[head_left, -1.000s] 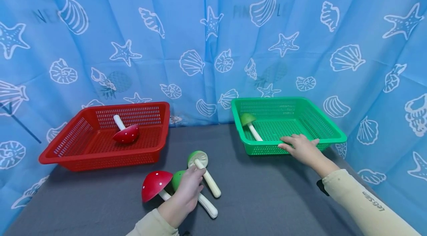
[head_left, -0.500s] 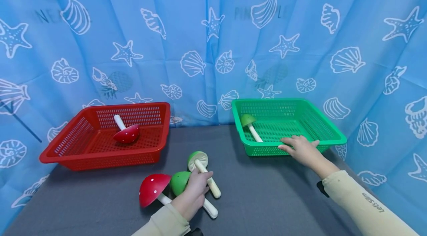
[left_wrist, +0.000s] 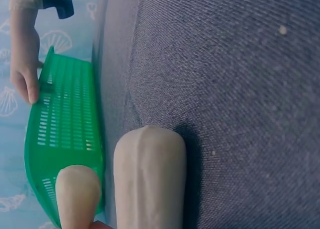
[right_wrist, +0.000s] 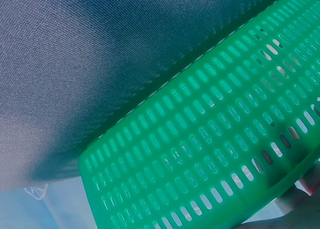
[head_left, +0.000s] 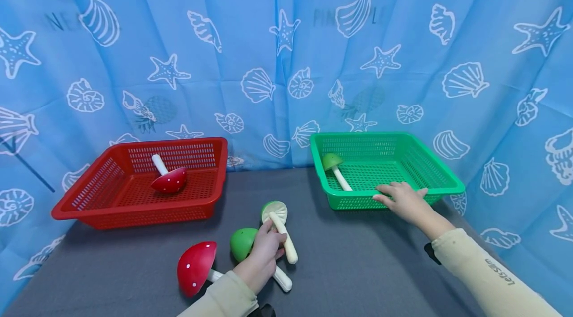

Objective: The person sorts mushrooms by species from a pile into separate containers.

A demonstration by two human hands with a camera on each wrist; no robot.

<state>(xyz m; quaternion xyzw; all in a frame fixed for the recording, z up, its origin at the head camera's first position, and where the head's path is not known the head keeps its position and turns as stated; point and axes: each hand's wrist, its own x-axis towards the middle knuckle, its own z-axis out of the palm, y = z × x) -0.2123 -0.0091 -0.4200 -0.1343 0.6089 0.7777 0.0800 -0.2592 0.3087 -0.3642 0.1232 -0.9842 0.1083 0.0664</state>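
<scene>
In the head view my left hand (head_left: 261, 260) pinches the stem of a green-capped toy mushroom (head_left: 287, 245), its pale underside tilted towards me. Beneath that hand lies a second green toy mushroom (head_left: 242, 244), partly covered by the fingers. The left wrist view shows the held stem (left_wrist: 77, 194) beside the thicker stem end (left_wrist: 150, 174) on the cloth. A red spotted toy mushroom (head_left: 195, 268) lies left of the hand, its stem partly behind the sleeve. My right hand (head_left: 405, 201) holds the front rim of the green basket (head_left: 394, 140), fingers over the edge.
A red basket (head_left: 147, 211) at the left holds a red spotted mushroom (head_left: 169, 180). Inside the green basket, a green mushroom (head_left: 332, 160) leans at the left side. Grey cloth (head_left: 344, 262) covers the table, with a blue shell-print curtain (head_left: 286, 83) behind.
The upper green mushroom has shifted slightly right in my left hand, which has moved a little right. The red mushroom near my sleeve has rolled left and towards me. The right hand stays put.
</scene>
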